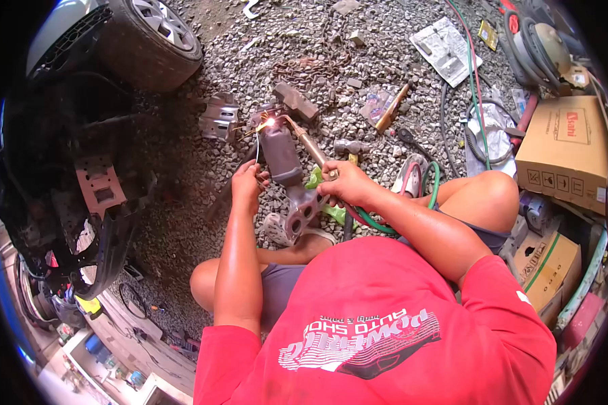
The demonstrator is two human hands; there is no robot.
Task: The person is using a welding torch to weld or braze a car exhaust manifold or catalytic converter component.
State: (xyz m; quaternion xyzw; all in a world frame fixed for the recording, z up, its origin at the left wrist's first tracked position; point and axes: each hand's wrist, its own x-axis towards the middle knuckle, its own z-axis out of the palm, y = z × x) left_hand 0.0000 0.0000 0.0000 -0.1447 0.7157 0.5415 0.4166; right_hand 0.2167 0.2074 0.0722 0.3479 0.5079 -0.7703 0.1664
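Observation:
A brown exhaust manifold with a canister-shaped body lies on the gravel in front of me, its flange with round holes nearest my foot. My right hand is closed around a brass gas torch, whose bent tip reaches the far end of the canister. A bright glow with sparks burns there. Between the fingers of my left hand is a thin welding rod, its far end close to the glow. Green and red hoses trail from below my right hand.
A metal block rests just beyond the glowing end, with a slotted heat shield to its left. A hammer lies right of the torch. Car front parts and a wheel stand at left; a cardboard box sits at right.

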